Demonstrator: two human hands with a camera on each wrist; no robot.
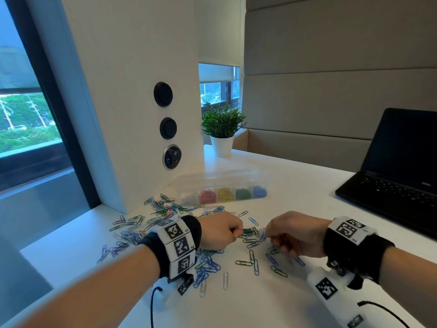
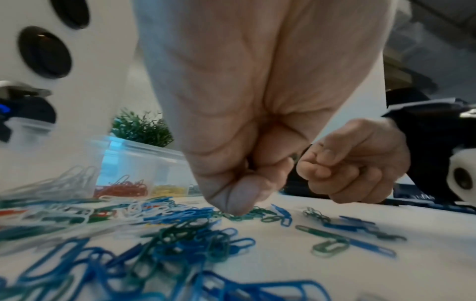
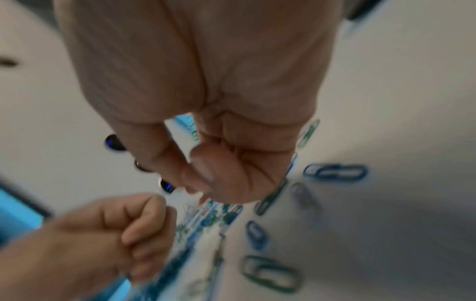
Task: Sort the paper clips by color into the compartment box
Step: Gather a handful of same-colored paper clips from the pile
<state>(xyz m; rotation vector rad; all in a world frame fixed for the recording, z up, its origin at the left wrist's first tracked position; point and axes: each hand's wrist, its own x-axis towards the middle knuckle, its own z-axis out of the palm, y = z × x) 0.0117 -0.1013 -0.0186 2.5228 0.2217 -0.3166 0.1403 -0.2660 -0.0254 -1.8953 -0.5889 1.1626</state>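
plant: small green potted plant (image 1: 222, 129), well beyond the hands
laptop: open black laptop (image 1: 399, 166), right of the hands

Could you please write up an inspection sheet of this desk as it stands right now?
Surface: white table, bare on the right.
Job's things: clear compartment box, lid up, holding white, red, yellow, green and blue clips in separate cells; loose paper clips scattered before it, mostly blue and green.
Clutter: open laptop; potted plant.
Grippers: left hand curled, fingertips at a green clip cluster; right hand curled, contents hidden.
Cables: black cable below the left wrist, another below the right.
Surroundings: white pillar with round sockets; windows; padded wall.
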